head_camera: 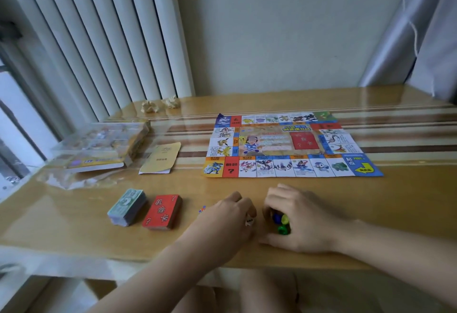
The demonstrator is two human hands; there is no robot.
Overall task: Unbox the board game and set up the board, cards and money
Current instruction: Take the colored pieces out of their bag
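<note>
Since the colourful paper game board (291, 144) already lies flat at centre right, with the greenish stack of paper money (127, 207) and the red card deck (162, 211) side by side at lower left, setup looks nearly done. Only small pieces remain: the right hand (296, 218) cups blue, yellow and green plastic pawns (280, 223), and the left hand (227, 216) curls round a small white die (249, 222).

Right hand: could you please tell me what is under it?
Under the right hand sit blue, yellow and green game pieces; whatever else lies beneath the palm is covered.
</note>
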